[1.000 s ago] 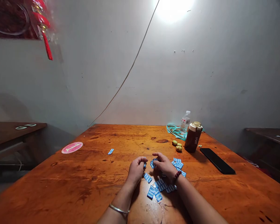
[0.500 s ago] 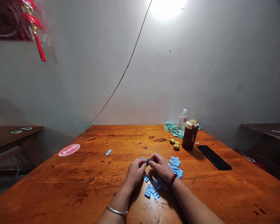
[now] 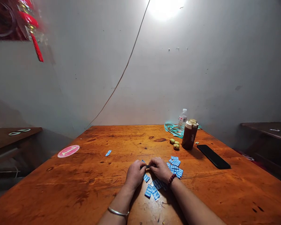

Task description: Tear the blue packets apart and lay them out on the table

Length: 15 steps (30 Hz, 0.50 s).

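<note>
left hand: the left hand (image 3: pixel 135 175) is curled inward, fingertips pressed up against the right one, thin silver bangle (image 3: pixel 118 212) on the wrist

right hand: the right hand (image 3: pixel 160 169) mirrors it, no spread fingers, dark bead bracelet (image 3: pixel 171 179) on the wrist

pinched bit: both hands pinch a tiny dark piece (image 3: pixel 148 166) between their fingertips, dead center of the worktop's near half; too small to tell what it actually is tbh

what changed: a second ago the fingertips were apart, now they're closed together on that piece, so the action's up in the fingers and not down in the piles

strips: blue-and-white striped strips (image 3: pixel 175 167) sit in a loose pile at 1 o'clock from the hands, another batch (image 3: pixel 152 191) at 6 o'clock, one loner (image 3: pixel 108 152) off at 10 o'clock

worktop: orange-toned wooden worktop (image 3: pixel 49 184), scuffed up

further out: brown SPORT tumbler (image 3: pixel 189 135) and water bottle (image 3: pixel 182 119) at 1 o'clock, black phone (image 3: pixel 213 157) at 2 o'clock, pink round sticker (image 3: pixel 68 151) at 10 o'clock
</note>
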Each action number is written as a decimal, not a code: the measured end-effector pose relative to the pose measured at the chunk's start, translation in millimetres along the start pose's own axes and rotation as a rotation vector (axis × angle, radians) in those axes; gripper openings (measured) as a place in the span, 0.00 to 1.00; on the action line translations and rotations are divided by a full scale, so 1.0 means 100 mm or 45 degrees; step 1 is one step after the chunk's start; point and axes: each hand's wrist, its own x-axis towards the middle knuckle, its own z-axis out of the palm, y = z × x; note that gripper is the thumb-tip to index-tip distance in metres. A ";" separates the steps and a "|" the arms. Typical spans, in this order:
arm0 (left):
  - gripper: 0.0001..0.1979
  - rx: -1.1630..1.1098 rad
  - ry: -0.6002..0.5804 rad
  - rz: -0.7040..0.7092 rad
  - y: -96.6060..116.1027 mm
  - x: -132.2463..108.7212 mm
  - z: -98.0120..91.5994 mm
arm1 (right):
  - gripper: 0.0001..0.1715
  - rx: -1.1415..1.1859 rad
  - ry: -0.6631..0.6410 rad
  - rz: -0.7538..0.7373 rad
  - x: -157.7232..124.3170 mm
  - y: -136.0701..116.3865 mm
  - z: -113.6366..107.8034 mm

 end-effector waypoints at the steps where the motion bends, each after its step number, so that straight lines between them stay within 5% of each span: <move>1: 0.09 0.021 -0.018 0.008 0.01 0.00 0.00 | 0.05 -0.025 -0.020 0.010 0.00 0.00 0.00; 15: 0.11 0.126 -0.121 0.060 0.01 -0.01 0.00 | 0.07 -0.076 -0.018 0.036 -0.01 0.03 0.02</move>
